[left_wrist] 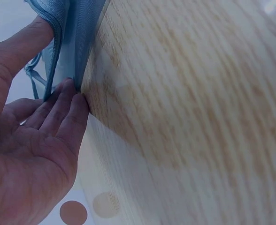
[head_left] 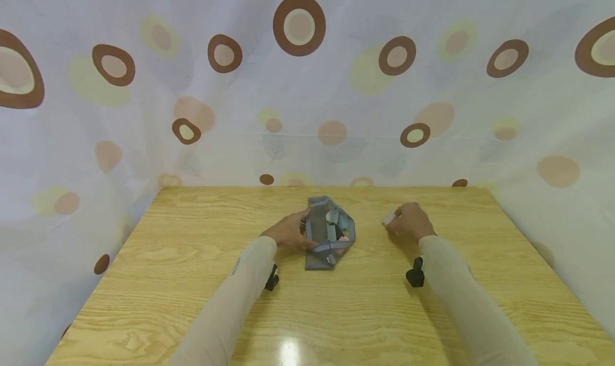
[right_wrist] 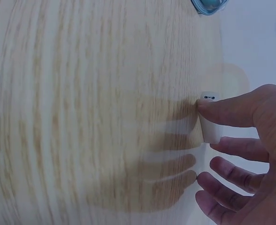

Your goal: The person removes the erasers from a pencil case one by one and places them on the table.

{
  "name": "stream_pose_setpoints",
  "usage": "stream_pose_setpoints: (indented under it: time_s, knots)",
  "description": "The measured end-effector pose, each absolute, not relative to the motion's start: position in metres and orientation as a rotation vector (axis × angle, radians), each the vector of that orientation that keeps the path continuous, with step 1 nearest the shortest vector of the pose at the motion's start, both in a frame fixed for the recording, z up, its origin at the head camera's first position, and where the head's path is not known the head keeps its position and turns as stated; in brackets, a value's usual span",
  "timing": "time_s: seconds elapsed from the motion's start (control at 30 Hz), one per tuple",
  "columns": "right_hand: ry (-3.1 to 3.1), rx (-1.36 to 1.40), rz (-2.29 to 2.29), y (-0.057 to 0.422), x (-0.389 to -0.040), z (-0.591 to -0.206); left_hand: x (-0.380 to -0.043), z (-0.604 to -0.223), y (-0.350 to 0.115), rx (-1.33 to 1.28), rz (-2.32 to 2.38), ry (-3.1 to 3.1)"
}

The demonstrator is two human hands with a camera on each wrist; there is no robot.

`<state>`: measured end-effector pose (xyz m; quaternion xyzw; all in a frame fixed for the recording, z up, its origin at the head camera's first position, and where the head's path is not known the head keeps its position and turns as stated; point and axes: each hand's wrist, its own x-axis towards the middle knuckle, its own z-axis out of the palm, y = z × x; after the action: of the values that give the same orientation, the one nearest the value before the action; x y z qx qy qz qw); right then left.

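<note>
A grey-blue mesh zip pouch [head_left: 316, 228] lies on the table with its mouth gaping to the right. Small items in grey, black, pink and pale blue show inside it. My left hand [head_left: 290, 230] holds the pouch at its left side, thumb on the zipper edge and fingers against the mesh in the left wrist view. To the right of the pouch, my right hand [head_left: 411, 222] pinches a small white block [right_wrist: 210, 119] between thumb and index finger, close over the tabletop. Two dark dots joined by a line mark the block's end. The other right fingers are loosely bent.
The wooden table [head_left: 365, 312] reaches back to a patterned cloth [head_left: 336, 88] that hangs behind and at both sides. A black wrist camera [head_left: 415, 274] sits under the right wrist, another under the left. A zipper pull [head_left: 331, 259] hangs at the pouch's near corner.
</note>
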<state>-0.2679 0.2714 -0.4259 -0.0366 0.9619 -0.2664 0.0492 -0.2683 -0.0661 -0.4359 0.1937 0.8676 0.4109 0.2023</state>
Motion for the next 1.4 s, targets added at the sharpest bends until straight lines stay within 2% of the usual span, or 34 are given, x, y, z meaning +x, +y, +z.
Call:
stream_pose_setpoints:
  time_s: [0.97,1.4]
  knots:
    - [2.925,-0.207,-0.845,0.281,-0.272,-0.412,-0.264,-0.429,-0.063,0.524,1.167,2.418]
    - [2.974,-0.388,-0.966,0.235,-0.267,-0.387,-0.265,-0.433,-0.065,0.521,1.148,2.420]
